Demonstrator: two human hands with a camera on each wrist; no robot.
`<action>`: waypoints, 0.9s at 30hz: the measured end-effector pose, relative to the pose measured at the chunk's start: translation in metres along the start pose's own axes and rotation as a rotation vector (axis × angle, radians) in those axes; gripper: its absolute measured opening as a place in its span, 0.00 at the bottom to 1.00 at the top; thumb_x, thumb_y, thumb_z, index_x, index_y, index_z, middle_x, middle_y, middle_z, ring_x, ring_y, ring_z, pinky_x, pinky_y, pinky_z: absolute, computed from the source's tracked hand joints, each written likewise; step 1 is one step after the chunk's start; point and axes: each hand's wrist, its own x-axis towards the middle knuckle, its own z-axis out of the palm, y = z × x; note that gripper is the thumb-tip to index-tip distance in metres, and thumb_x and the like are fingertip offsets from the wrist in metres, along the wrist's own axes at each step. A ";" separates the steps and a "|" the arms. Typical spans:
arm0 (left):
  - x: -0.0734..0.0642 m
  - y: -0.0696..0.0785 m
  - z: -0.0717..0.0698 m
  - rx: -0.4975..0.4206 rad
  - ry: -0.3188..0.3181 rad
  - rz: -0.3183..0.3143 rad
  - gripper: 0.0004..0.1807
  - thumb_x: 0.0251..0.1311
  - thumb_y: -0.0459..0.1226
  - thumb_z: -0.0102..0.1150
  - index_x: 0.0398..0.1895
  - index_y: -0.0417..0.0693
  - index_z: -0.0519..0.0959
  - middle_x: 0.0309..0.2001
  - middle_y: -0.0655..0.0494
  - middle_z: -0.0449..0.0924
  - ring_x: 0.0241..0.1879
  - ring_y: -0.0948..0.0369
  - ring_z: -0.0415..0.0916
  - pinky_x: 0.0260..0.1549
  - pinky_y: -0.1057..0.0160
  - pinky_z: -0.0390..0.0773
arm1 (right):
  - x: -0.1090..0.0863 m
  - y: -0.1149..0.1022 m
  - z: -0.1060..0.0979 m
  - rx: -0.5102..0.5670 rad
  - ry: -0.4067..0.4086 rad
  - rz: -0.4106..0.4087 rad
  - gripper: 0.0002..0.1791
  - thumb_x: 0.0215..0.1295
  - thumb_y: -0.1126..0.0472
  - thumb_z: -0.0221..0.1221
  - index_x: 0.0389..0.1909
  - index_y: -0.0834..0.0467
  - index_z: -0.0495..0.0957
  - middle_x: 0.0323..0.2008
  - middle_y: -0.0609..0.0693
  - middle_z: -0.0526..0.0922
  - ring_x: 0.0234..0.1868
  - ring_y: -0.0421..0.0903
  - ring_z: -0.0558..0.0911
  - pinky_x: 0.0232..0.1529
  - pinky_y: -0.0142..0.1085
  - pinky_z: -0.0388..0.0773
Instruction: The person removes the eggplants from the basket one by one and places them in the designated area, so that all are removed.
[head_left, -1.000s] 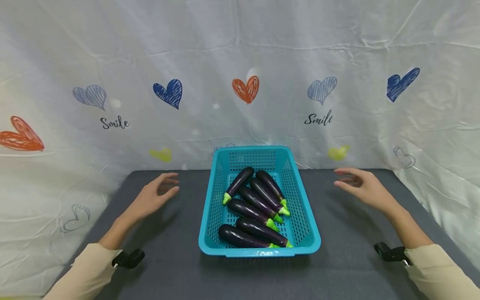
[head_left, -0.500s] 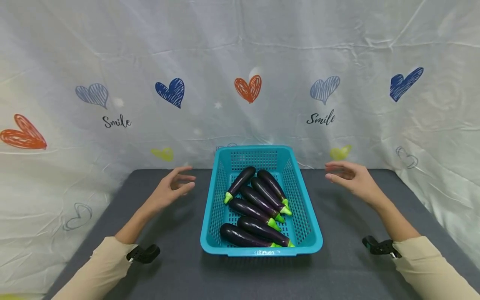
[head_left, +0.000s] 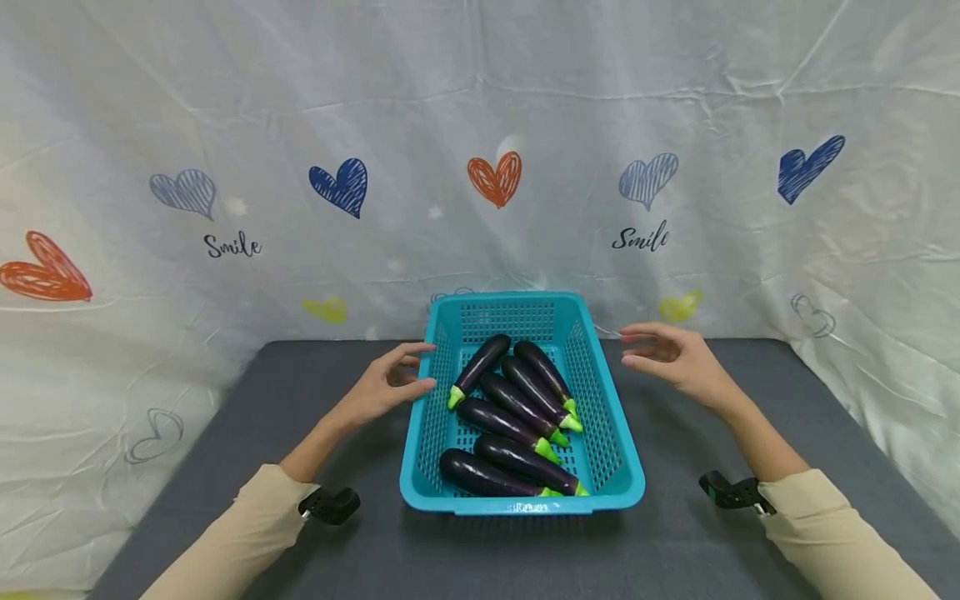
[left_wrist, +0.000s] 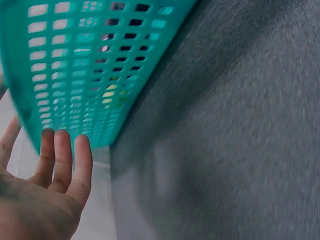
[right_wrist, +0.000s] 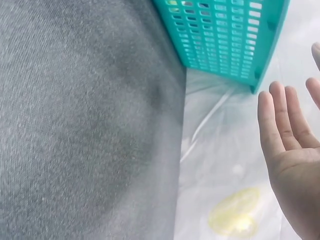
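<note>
A blue plastic basket (head_left: 521,503) with perforated walls stands in the middle of the table in the head view. Several dark purple eggplants (head_left: 498,421) with green stem ends lie inside it. My left hand (head_left: 382,385) is at the basket's left rim, fingers spread and nothing held; whether it touches the rim I cannot tell. In the left wrist view its fingers (left_wrist: 63,155) are beside the perforated wall. To the right of the basket, my right hand (head_left: 678,362) hovers apart from the rim with relaxed fingers and holds nothing.
A dark grey cloth (head_left: 517,558) covers the table. Behind it hangs a white curtain (head_left: 420,108) printed with hearts and the word Smile. Black wrist straps (head_left: 330,505) with a bulky end sit on both sleeves.
Both hands have moved inward toward the basket, the left travelling right up to the rim and the right travelling left. The basket and eggplants have stayed in place.
</note>
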 end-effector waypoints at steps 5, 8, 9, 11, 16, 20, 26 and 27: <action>0.003 -0.005 0.010 0.033 -0.005 0.033 0.24 0.70 0.35 0.62 0.68 0.42 0.74 0.62 0.37 0.73 0.36 0.50 0.76 0.34 0.56 0.74 | 0.003 0.000 0.005 0.022 -0.012 -0.020 0.23 0.68 0.71 0.65 0.63 0.64 0.76 0.59 0.58 0.79 0.53 0.54 0.83 0.48 0.38 0.81; 0.003 -0.005 0.012 0.041 0.011 0.052 0.23 0.70 0.33 0.61 0.67 0.42 0.74 0.58 0.37 0.75 0.31 0.54 0.75 0.30 0.57 0.72 | 0.005 -0.002 0.007 0.016 -0.013 -0.013 0.23 0.68 0.70 0.65 0.63 0.64 0.77 0.59 0.58 0.79 0.54 0.55 0.83 0.49 0.38 0.80; 0.003 -0.005 0.013 0.044 0.014 0.054 0.23 0.70 0.33 0.61 0.67 0.43 0.74 0.58 0.38 0.76 0.31 0.54 0.75 0.30 0.58 0.72 | 0.006 -0.003 0.007 0.012 -0.013 -0.010 0.23 0.68 0.69 0.65 0.64 0.64 0.76 0.59 0.58 0.78 0.54 0.56 0.82 0.49 0.38 0.80; 0.003 -0.004 0.014 0.048 0.014 0.052 0.23 0.71 0.33 0.61 0.67 0.43 0.74 0.56 0.38 0.77 0.31 0.54 0.76 0.30 0.58 0.72 | 0.008 -0.005 0.007 0.007 -0.014 -0.007 0.23 0.69 0.69 0.65 0.64 0.64 0.76 0.59 0.58 0.78 0.55 0.56 0.82 0.49 0.37 0.80; 0.003 -0.004 0.016 0.045 0.019 0.014 0.22 0.72 0.35 0.60 0.68 0.45 0.74 0.54 0.34 0.77 0.34 0.53 0.78 0.33 0.54 0.75 | 0.019 -0.012 0.006 0.019 -0.022 -0.016 0.22 0.69 0.69 0.65 0.62 0.66 0.77 0.58 0.59 0.79 0.55 0.61 0.81 0.48 0.38 0.80; 0.002 -0.006 0.018 0.035 0.035 -0.002 0.22 0.73 0.35 0.59 0.68 0.46 0.74 0.53 0.35 0.76 0.36 0.53 0.79 0.36 0.52 0.76 | 0.029 -0.019 0.005 0.025 -0.021 -0.026 0.20 0.69 0.70 0.64 0.60 0.67 0.78 0.57 0.59 0.80 0.55 0.61 0.81 0.48 0.37 0.80; 0.003 -0.007 0.021 0.020 0.066 -0.016 0.21 0.73 0.34 0.59 0.67 0.46 0.75 0.43 0.44 0.77 0.26 0.58 0.69 0.30 0.57 0.71 | 0.045 -0.027 0.008 0.041 -0.035 -0.022 0.19 0.69 0.67 0.65 0.59 0.66 0.79 0.58 0.62 0.80 0.56 0.57 0.82 0.50 0.39 0.80; 0.003 -0.006 0.021 0.015 0.067 -0.018 0.21 0.73 0.34 0.59 0.67 0.46 0.75 0.40 0.45 0.76 0.25 0.58 0.68 0.30 0.58 0.71 | 0.047 -0.029 0.008 0.045 -0.040 -0.021 0.19 0.69 0.67 0.65 0.60 0.65 0.79 0.58 0.61 0.80 0.57 0.57 0.81 0.50 0.39 0.80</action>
